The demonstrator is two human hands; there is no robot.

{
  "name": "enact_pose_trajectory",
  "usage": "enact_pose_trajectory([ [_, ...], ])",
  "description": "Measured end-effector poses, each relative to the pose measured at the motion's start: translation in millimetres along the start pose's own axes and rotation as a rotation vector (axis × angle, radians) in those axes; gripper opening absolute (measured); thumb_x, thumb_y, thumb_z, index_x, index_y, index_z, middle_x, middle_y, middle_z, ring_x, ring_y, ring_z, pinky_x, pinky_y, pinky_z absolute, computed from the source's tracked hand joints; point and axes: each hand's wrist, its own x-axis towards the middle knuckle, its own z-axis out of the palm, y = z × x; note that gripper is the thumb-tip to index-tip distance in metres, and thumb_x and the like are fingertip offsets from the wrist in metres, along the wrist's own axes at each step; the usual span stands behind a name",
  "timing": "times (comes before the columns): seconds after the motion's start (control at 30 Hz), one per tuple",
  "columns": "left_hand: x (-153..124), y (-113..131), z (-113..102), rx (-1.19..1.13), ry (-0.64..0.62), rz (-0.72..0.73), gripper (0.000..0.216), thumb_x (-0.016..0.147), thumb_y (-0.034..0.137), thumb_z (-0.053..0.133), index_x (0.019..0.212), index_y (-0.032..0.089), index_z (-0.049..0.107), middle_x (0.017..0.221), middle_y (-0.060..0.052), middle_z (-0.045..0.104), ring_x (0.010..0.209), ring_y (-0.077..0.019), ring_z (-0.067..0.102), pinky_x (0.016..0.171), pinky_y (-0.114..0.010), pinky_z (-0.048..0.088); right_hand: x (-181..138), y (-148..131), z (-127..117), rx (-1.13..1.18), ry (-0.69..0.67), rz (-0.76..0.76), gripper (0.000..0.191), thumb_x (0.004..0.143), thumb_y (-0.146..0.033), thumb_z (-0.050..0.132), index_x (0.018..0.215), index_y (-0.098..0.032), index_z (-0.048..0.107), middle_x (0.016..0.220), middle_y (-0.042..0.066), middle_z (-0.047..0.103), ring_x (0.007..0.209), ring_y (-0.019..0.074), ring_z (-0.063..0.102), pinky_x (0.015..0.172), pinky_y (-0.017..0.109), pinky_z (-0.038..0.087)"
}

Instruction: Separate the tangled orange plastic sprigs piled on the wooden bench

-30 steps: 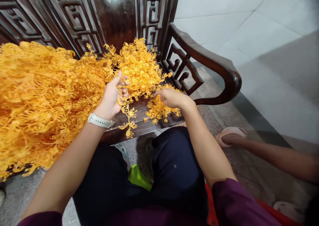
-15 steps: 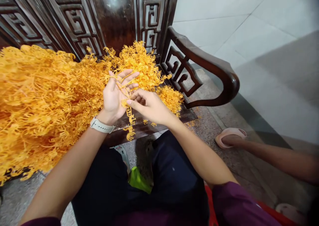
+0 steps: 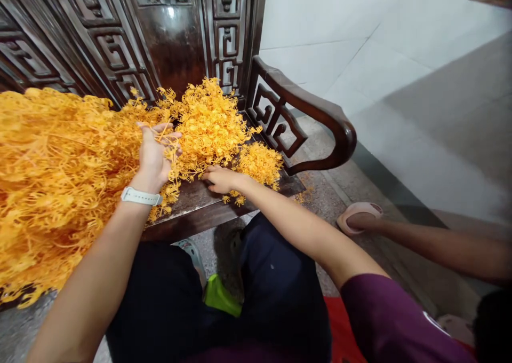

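Right hand (image 3: pixel 221 178) dropped onto bench (image 3: pixel 208 203) beside orange sprigs (image 3: pixel 212 125).

Sprigs (image 3: pixel 60 171) heaped on bench (image 3: pixel 208 205), armrest (image 3: pixel 312 112) seemingly right.

Both bare arms reached forward, hands apart.

The left hand (image 3: pixel 154 155) was raised, its back toward the camera, fingers (image 3: pixel 170 137) loosely curled, a white watch band on the wrist. The right hand (image 3: pixel 222 179) lay lower, palm down, fingers stretched flat and forward, its forearm crossing in from a purple sleeve.
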Motion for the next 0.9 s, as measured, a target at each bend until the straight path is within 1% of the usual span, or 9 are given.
enact_pose_trajectory([
  [0.1,-10,0,5,0.055,-0.049,-0.058,0.07,0.111,0.066,0.013,0.097,0.02,0.064,0.071,-0.004,0.068,0.051,-0.014,0.049,0.056,-0.028,0.043,1,-9,6,-0.12,-0.023,0.026,0.046,0.094,-0.015,0.062,0.14,-0.016,0.064,0.148,0.021,0.057,0.138,0.0399,0.057,0.11,0.054,0.053],
  [0.27,-18,0,7,-0.045,-0.188,-0.177,0.067,0.112,0.062,0.015,0.098,0.017,0.062,0.066,-0.004,0.068,0.048,-0.0138,0.051,0.052,-0.028,0.043,-2,-14,5,-0.235,-0.071,0.045,0.049,0.097,-0.007,0.053,0.143,-0.022,0.058,0.147,0.017,0.059,0.121,0.0301,0.07,0.096,0.041,0.06],
  [0.4,-19,0,7,-0.014,-0.216,-0.208,0.067,0.112,0.06,0.013,0.097,0.016,0.062,0.064,-0.004,0.067,0.045,-0.0144,0.051,0.049,-0.028,0.042,-10,-21,3,-0.273,-0.1,0.018,0.045,0.097,-0.006,0.051,0.139,-0.021,0.058,0.137,0.018,0.068,0.114,0.0298,0.074,0.086,0.038,0.059],
  [0.47,-20,-1,8,0.014,-0.207,-0.203,0.067,0.112,0.06,0.014,0.097,0.016,0.062,0.066,-0.005,0.069,0.047,-0.015,0.053,0.05,-0.029,0.043,-16,-22,-4,-0.268,-0.095,-0.019,0.045,0.096,-0.005,0.053,0.138,-0.02,0.057,0.13,0.016,0.073,0.11,0.0283,0.074,0.082,0.035,0.057],
  [0.53,-21,-2,9,0.021,-0.198,-0.2,0.068,0.111,0.064,0.018,0.095,0.017,0.064,0.066,-0.005,0.069,0.048,-0.0151,0.053,0.052,-0.03,0.043,-25,-20,-17,-0.18,-0.061,-0.068,0.042,0.092,-0.007,0.057,0.133,-0.018,0.058,0.118,0.014,0.077,0.098,0.0251,0.074,0.076,0.031,0.053],
  [0.63,-23,-4,11,0.007,-0.168,-0.171,0.072,0.104,0.075,0.021,0.088,0.021,0.065,0.064,-0.004,0.068,0.051,-0.0158,0.048,0.055,-0.033,0.039,-49,-5,-43,0.078,0.062,-0.094,0.039,0.086,-0.009,0.062,0.125,-0.015,0.059,0.096,0.007,0.077,0.083,0.0192,0.068,0.074,0.029,0.049],
  [0.7,-23,-5,13,0.005,-0.161,-0.148,0.073,0.101,0.08,0.021,0.085,0.023,0.064,0.064,-0.003,0.068,0.055,-0.0173,0.046,0.057,-0.034,0.036,-71,12,-59,0.192,0.217,-0.035,0.039,0.085,-0.01,0.062,0.123,-0.015,0.059,0.091,0.004,0.075,0.08,0.0168,0.065,0.077,0.028,0.048],
  [0.83,-25,-7,17,0.035,-0.156,-0.145,0.072,0.102,0.078,0.022,0.083,0.022,0.064,0.069,-0.006,0.068,0.061,-0.021,0.048,0.062,-0.037,0.034,-110,54,-75,0.215,0.675,0.229,0.027,0.089,-0.018,0.058,0.114,-0.015,0.063,0.093,0.005,0.073,0.076,0.0156,0.061,0.076,0.03,0.046],
  [0.9,-27,-8,19,0.057,-0.159,-0.143,0.073,0.103,0.076,0.022,0.082,0.021,0.065,0.068,-0.008,0.066,0.063,-0.0221,0.05,0.063,-0.038,0.034,-119,74,-75,0.182,0.765,0.351,0.026,0.09,-0.021,0.056,0.113,-0.015,0.066,0.092,0.005,0.072,0.075,0.0162,0.059,0.077,0.031,0.046],
])
